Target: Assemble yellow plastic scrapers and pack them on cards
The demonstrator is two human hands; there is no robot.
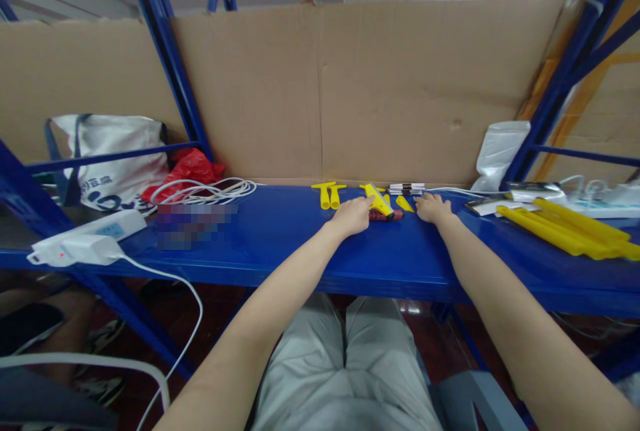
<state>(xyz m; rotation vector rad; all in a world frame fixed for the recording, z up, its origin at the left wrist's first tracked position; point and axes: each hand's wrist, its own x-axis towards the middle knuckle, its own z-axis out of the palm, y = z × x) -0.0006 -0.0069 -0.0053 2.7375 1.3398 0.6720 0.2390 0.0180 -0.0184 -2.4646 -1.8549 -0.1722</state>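
Note:
My left hand (354,216) is curled at the left side of a yellow scraper-like tool (379,200) with a greyish edge, its fingers against it. A dark red rod-like piece (395,216) lies under and beside that tool; how far my fingers reach round it is hidden. To the right, my right hand (434,208) rests on the blue table with fingers stretched out. Just left of its fingertips lies a small yellow wedge-shaped piece (405,203). Behind are several black-and-white items (407,188), too small to name. Two yellow T-shaped pieces (325,196) lie left of my left hand.
Long yellow pieces (570,230) lie on the right of the blue table (280,231). On the left are a white power strip (90,234), coiled white cable (215,190), red plastic bag (190,171) and cloth bag (117,158). Cardboard (390,91) stands behind, between blue posts.

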